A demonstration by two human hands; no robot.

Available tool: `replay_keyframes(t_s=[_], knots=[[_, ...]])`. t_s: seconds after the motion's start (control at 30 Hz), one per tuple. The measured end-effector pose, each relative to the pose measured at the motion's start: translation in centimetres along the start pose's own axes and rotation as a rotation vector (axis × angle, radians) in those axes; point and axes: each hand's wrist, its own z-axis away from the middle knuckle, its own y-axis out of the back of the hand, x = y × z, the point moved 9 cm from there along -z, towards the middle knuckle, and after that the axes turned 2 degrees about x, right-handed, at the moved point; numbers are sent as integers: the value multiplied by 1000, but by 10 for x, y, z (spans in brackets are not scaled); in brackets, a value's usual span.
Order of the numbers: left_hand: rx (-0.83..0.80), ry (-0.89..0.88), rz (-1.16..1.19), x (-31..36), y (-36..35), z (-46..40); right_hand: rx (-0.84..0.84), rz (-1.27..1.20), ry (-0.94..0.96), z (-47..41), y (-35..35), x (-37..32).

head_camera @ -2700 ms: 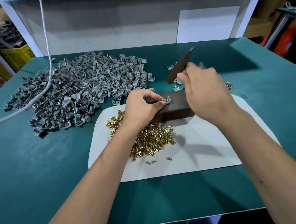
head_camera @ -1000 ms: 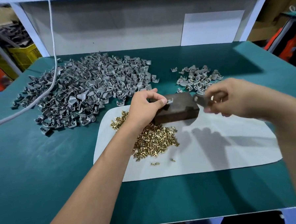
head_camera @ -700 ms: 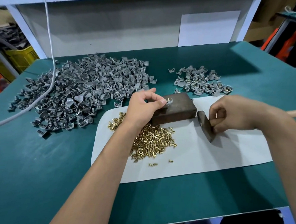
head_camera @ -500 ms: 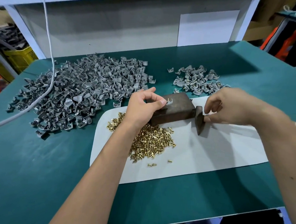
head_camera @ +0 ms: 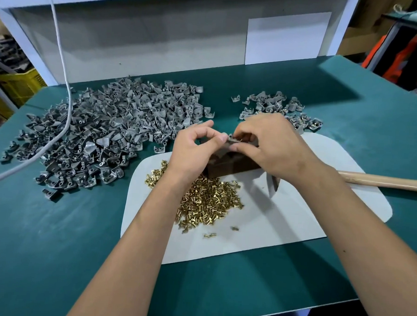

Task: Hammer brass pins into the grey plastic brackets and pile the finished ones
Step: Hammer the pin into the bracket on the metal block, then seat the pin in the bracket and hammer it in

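Together, left hand (head_camera: 193, 149) and right hand (head_camera: 271, 146) on one bracket (head_camera: 230, 138), two bracket piles (head_camera: 102, 133) behind.

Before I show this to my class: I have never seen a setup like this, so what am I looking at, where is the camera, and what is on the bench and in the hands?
There is no machine here, only a person's two bare hands. The single picture comes from a camera worn on the head, looking forward and down.

On the green bench lies a white mat. On it are loose brass pins, a dark block used as an anvil, and a wooden-handled hammer, laid down. The large heap on the left is grey plastic brackets; the small pile behind the hands is probably the finished ones.

The left hand and right hand together pinch one bracket above the block.
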Motion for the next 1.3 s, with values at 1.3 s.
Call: replay_keyframes(t_s=[1.3], knots=[[497, 91, -291, -39, 112, -17, -238, 168, 268, 0, -80, -83]])
